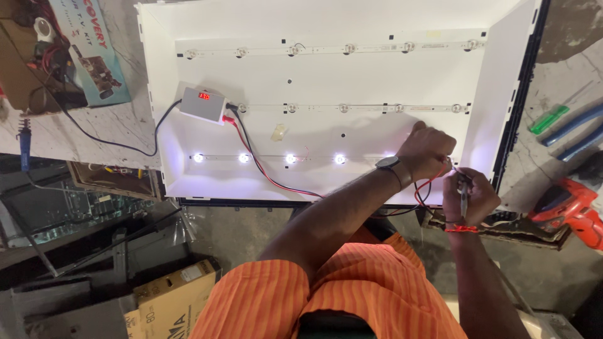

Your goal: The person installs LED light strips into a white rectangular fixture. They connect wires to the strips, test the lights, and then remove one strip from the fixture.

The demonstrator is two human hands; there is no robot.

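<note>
A white backlight panel (326,75) lies open with three LED strips across it. The lowest strip (270,158) glows at several points; the two upper strips (339,108) are dark. A small grey tester box (202,103) with a red display sits on the panel's left part. Its red and black leads (270,179) run to my left hand (427,150), which wears a watch. That hand is closed on the lead ends at the right end of the lit strip. Just beside it, my right hand (468,196), with a red thread at the wrist, pinches a thin metal tool (463,199).
A red power drill (575,210) lies at the right, with a green marker-like stick (548,119) and blue cables (575,125) above it. A printed box (88,56) and a blue-handled iron (24,141) are at the left. A cardboard carton (176,301) stands below.
</note>
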